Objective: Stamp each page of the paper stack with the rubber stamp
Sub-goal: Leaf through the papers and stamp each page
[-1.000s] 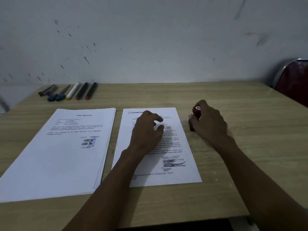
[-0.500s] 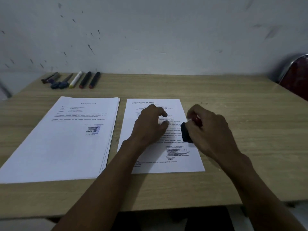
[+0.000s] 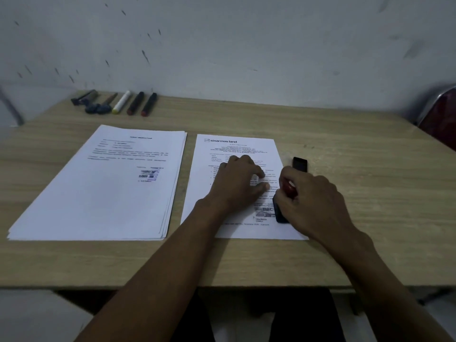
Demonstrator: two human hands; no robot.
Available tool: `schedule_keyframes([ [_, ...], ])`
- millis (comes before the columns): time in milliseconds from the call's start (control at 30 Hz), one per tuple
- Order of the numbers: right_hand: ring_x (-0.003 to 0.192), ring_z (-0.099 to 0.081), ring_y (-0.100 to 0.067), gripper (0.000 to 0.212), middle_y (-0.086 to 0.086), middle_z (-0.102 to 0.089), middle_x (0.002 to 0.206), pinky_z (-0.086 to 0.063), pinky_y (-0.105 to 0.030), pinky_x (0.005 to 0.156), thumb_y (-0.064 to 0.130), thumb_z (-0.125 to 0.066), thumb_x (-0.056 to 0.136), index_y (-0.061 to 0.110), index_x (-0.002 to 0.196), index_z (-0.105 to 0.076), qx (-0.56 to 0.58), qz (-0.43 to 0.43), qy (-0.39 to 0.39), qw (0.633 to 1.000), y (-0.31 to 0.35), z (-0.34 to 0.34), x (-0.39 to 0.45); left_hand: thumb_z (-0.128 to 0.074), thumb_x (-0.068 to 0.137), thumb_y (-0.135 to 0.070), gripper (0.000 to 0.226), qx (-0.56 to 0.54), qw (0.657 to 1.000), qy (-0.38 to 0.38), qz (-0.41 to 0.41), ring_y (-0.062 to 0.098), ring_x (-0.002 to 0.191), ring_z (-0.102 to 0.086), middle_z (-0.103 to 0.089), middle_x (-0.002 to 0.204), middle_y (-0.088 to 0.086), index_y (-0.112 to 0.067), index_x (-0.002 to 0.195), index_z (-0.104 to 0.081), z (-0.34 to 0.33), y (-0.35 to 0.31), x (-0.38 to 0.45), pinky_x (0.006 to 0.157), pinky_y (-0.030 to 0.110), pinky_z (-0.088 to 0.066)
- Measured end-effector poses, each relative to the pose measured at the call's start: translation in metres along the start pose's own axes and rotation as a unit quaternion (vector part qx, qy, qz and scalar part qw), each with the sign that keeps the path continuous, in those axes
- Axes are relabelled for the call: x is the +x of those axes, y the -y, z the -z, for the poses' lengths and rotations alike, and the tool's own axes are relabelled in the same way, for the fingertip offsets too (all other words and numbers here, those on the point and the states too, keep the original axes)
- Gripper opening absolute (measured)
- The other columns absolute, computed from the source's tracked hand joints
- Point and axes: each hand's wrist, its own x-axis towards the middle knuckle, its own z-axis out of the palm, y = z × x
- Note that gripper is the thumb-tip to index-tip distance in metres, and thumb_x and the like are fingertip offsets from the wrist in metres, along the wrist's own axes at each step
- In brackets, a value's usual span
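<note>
Pale wood-grain tabletop [image 3: 345, 149] fills the middle of the frame under a grey, scuffed wall. In the upper left, a row of markers [image 3: 134, 103] lies near the wall edge, their long axes running from the viewer toward the wall. Below them, in the left centre, sits a paper stack [image 3: 103, 193], its top page printed and already marked with a bluish stamp impression [image 3: 149, 175]; its long side tilts slightly right toward the wall.

Just right of it, apart by a narrow strip of wood, lies a single sheet [image 3: 237, 149] with a letterhead at the far end. The left hand [image 3: 238, 181] reaches in from the lower centre and rests on the middle of this sheet, knuckles up, fingers curled loosely with the tips on the paper. The right hand [image 3: 311, 201] comes in from the lower right, its fingers wrapped round the rubber stamp [image 3: 286, 191], which has a red grip and a dark base. The base is down at the sheet's lower right part, beside a printed logo; its long axis runs roughly upright. A small black cap [image 3: 300, 164] lies on the wood just beyond the right hand.
</note>
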Motion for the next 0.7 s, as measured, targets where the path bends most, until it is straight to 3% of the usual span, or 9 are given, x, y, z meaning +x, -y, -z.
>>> schedule_keyframes([
  [300,0.069,-0.053,-0.027,0.011,0.007,-0.054,0.069,-0.037,-0.033,0.059,0.031,-0.057,0.086,0.022,0.086,-0.051,-0.002,-0.001,0.023,1.0,0.004,-0.005,0.002,-0.064,0.085,-0.046,0.032,-0.001,1.0,0.002,0.0,0.023,0.114,-0.045,-0.058,0.117,-0.001,-0.027,0.11,-0.068,0.0,0.002,0.0,0.089,0.036,-0.033],
  [533,0.07,-0.051,-0.031,0.015,0.0,-0.053,0.073,-0.034,-0.033,0.06,0.034,-0.051,0.087,0.022,0.085,-0.042,-0.038,-0.016,0.025,0.999,0.009,-0.008,-0.001,-0.064,0.085,-0.047,0.033,-0.002,1.0,0.001,0.001,0.023,0.114,-0.045,-0.058,0.119,-0.001,-0.027,0.11,-0.068,-0.001,0.003,0.001,0.089,0.036,-0.033],
  [700,0.069,-0.052,-0.031,0.035,-0.002,-0.053,0.069,-0.036,-0.034,0.062,0.05,-0.041,0.096,0.019,0.081,-0.042,-0.048,-0.022,-0.002,0.999,0.01,-0.013,0.001,-0.061,0.088,-0.041,0.029,0.004,1.0,0.004,0.001,0.025,0.113,-0.046,-0.058,0.119,0.001,-0.025,0.111,-0.067,0.001,0.002,0.0,0.09,0.037,-0.036],
])
